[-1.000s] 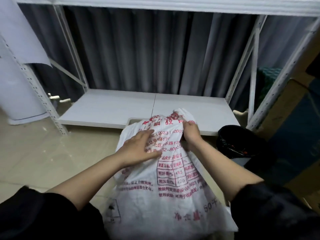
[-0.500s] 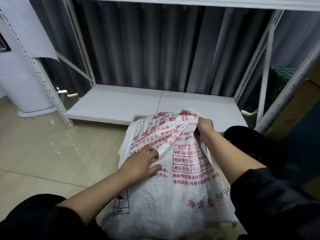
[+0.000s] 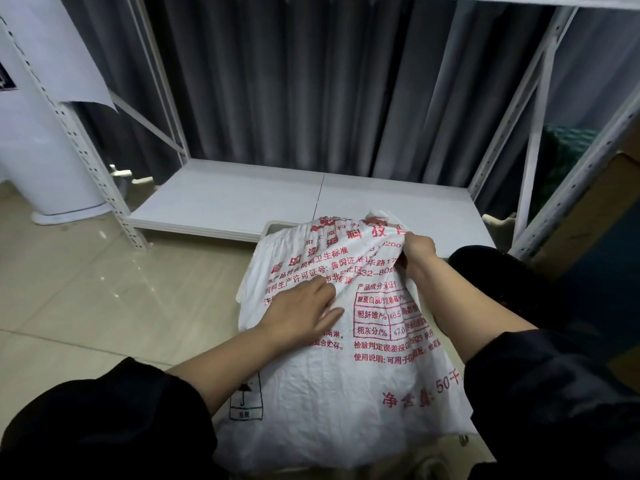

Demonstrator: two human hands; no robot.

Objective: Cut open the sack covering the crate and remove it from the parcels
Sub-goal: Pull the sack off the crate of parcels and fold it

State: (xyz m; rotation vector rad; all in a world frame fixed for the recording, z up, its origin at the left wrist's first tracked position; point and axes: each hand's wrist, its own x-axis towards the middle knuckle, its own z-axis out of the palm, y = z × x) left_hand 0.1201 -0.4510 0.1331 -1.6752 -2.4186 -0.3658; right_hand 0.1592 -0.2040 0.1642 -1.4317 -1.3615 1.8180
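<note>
Both hands are on the sack. We see our left hand (image 3: 300,308) lying flat on the white sack (image 3: 332,382), palm down, with the fingers spread and the fingertips pushing a fold of the cloth near the middle of the printed side. Our right hand (image 3: 418,250) is further away and higher; it is closed in a fist around a gathered bunch of the sack near its top edge, and the cloth makes tight wrinkles that run from this fist toward the left hand. Both arms come out from black sleeves (image 3: 114,420) at the bottom of the view.

We see that the sack has red printed characters and a red table of values, and a small black symbol at its lower left corner. It covers a bulky thing that stands on the beige tiled floor (image 3: 86,306), just in front of the low white shelf board (image 3: 235,206). At the top left of the sack, a pale rim (image 3: 273,226) shows, but we cannot tell what it belongs to. No parcels show.

Behind the shelf board hangs a dark grey curtain (image 3: 311,84), inside the white metal rack frame (image 3: 540,109). A black round object (image 3: 485,268) is just beside our right forearm, on the right of the sack. A white cylinder (image 3: 38,157) stands on the floor at the far left.
</note>
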